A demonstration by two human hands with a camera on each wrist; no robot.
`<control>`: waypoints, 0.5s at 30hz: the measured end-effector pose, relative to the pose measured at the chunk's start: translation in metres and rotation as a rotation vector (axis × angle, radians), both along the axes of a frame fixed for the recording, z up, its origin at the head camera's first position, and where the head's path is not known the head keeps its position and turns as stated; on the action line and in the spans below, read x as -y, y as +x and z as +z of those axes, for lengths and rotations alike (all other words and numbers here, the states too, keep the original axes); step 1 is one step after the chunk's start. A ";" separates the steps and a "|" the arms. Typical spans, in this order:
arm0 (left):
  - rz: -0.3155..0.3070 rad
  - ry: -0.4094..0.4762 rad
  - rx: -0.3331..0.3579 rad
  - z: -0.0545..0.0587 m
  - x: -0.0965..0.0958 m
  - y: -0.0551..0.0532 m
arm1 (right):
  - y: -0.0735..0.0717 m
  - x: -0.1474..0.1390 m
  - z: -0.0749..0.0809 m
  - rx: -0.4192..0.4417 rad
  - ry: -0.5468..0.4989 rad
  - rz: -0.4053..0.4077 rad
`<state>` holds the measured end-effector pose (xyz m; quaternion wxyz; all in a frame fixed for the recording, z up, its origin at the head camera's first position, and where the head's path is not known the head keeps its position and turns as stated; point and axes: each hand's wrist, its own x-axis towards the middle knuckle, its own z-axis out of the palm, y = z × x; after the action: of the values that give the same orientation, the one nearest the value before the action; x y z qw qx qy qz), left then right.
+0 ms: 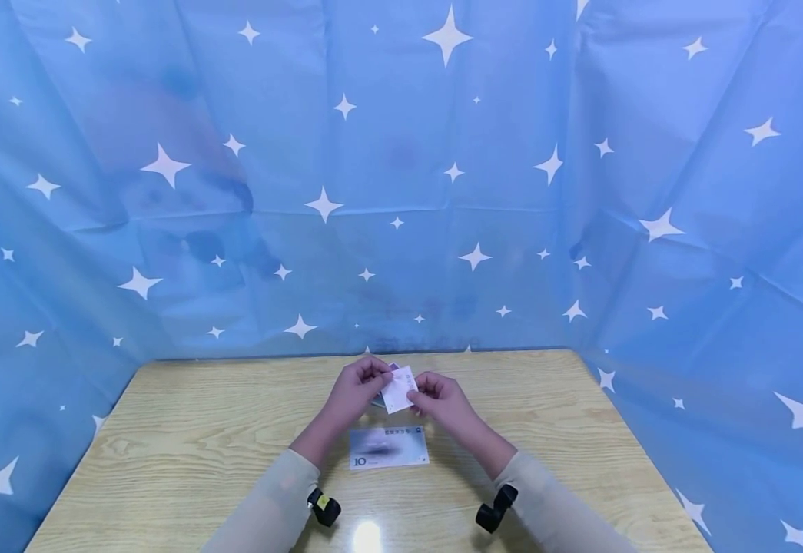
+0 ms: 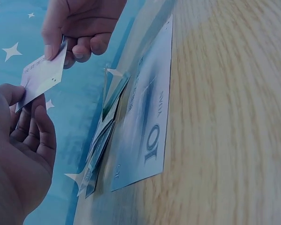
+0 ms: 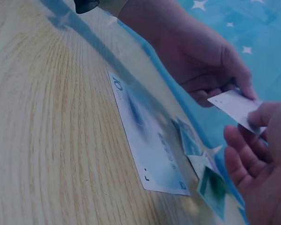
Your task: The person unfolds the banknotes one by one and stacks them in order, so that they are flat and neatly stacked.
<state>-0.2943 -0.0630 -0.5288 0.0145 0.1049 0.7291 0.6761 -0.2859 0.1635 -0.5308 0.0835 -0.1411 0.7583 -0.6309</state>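
Observation:
Both hands hold one small pale pinkish banknote [image 1: 399,390], which looks folded, above the table's far part. My left hand [image 1: 356,389] pinches its left side between thumb and fingers. The lower right edge is pinched by my right hand [image 1: 446,405], its thumb on top; the other fingers curl loosely below in the right wrist view. Nearer to me, a 10 yuan banknote [image 1: 389,448] lies flat and spread out on the table. Beyond it sits a loose group of folded notes [image 3: 210,183], bluish and green, mostly hidden behind the hands in the head view.
The wooden table [image 1: 200,445] reaches back to a blue curtain [image 1: 401,153] with white stars, which also hangs along both sides. A black wrist camera [image 1: 323,507] is strapped on the left sleeve, and another black camera [image 1: 496,508] on the right one.

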 end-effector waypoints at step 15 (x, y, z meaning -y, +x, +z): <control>-0.053 -0.004 0.072 -0.014 0.002 0.014 | -0.006 0.000 0.004 -0.015 -0.021 -0.127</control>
<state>-0.2798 -0.0645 -0.5431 0.0590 0.0997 0.7264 0.6774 -0.2922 0.1637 -0.5265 0.0362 -0.0985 0.7596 -0.6418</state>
